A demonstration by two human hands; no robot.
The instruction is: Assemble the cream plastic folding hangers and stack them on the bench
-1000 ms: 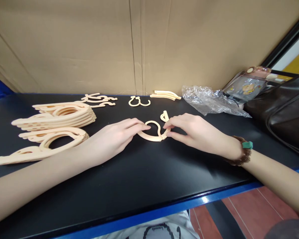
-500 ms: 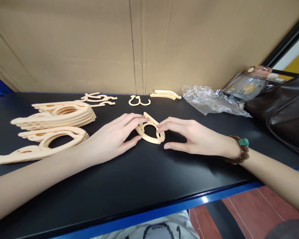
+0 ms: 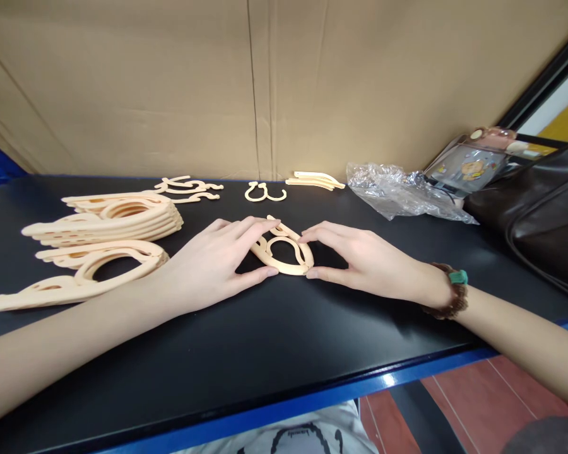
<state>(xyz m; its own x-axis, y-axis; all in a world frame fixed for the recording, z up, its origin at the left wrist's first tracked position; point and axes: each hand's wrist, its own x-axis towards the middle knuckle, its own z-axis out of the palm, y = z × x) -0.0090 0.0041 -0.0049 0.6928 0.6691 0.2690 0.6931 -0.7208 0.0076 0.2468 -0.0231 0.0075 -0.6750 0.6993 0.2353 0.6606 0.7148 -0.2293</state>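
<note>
A cream plastic folding hanger piece (image 3: 288, 270), its arms folded round a central opening, lies on the black table between my hands. My left hand (image 3: 234, 255) grips its left side, thumb at the near edge and fingers over the far part. At its right end, my right hand (image 3: 355, 255) has the thumb on the near corner and the index finger on the far arm. The palm sides of both hands are hidden. Beyond the piece lie two loose hooks (image 3: 265, 192).
To the left sit a stack of folded hanger pieces (image 3: 106, 221) and a nearer pile (image 3: 99, 271). Loose hooks (image 3: 189, 188) and thin bars (image 3: 315, 181) lie at the back. Right are clear plastic wrap (image 3: 402, 189), a clear pouch (image 3: 468, 164) and a dark bag (image 3: 534, 202). Cardboard (image 3: 170, 88) stands behind.
The hanger piece has shifted slightly left and lies turned a little. My left thumb has moved in to its near edge, and my right thumb has closed onto its right corner.
</note>
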